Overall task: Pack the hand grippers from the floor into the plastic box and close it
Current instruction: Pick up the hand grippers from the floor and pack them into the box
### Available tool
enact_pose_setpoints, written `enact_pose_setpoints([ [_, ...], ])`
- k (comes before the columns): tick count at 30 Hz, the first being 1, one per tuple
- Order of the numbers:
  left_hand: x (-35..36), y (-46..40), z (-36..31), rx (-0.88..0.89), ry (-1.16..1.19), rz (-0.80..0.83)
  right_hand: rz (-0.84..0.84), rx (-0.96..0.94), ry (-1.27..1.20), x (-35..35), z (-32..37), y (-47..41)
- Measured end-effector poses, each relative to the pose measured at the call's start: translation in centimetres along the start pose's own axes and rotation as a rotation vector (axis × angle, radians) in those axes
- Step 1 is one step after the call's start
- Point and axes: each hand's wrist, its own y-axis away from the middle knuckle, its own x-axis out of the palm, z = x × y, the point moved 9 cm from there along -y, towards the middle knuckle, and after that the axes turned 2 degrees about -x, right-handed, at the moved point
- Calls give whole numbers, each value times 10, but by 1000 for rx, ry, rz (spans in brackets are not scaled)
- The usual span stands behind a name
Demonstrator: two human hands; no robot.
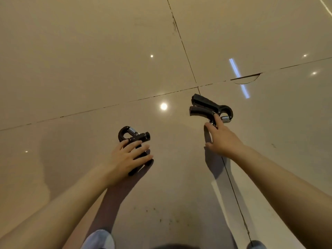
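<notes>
Both forearms reach out from the bottom of the frame over the glossy tiled floor (89, 60); at the lower edge something pale, perhaps your shoes, is too cut off to name. Your left hand (125, 159) lies spread over the near hand gripper (133, 136), fingers draped across its handles but not yet curled under, so it is loose, not clamped; slide the fingertips beneath both handles and close around them together before lifting. Your right hand (221, 136) is open too, one finger touching the far hand gripper (210, 108) near its spring (225, 119); that piece rests flat beside the tile joint, handles pointing away from you. Take it by the curved head or both handles, not the spring, since a one-finger hook would likely let it swing; the plastic box is out of view, so locate it before you carry.
</notes>
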Motion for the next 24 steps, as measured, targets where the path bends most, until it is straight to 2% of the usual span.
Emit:
enact_pose_setpoints([
  [4,-1,-13,-19,189,-75,54,-25,-94,-65,33,22,30],
  [8,-4,-17,-24,252,-112,61,-32,-114,2,51,20,57],
  [13,10,-15,-31,295,-117,111,-223,-187,53,7,22,36],
  [16,10,-15,-32,282,-124,88,-325,-209,54,-30,34,3],
  [22,10,-17,-35,260,-104,94,6,-134,314,-32,35,-69],
  [24,1,-19,-36,252,-74,49,-3,-154,351,-26,35,-71],
])
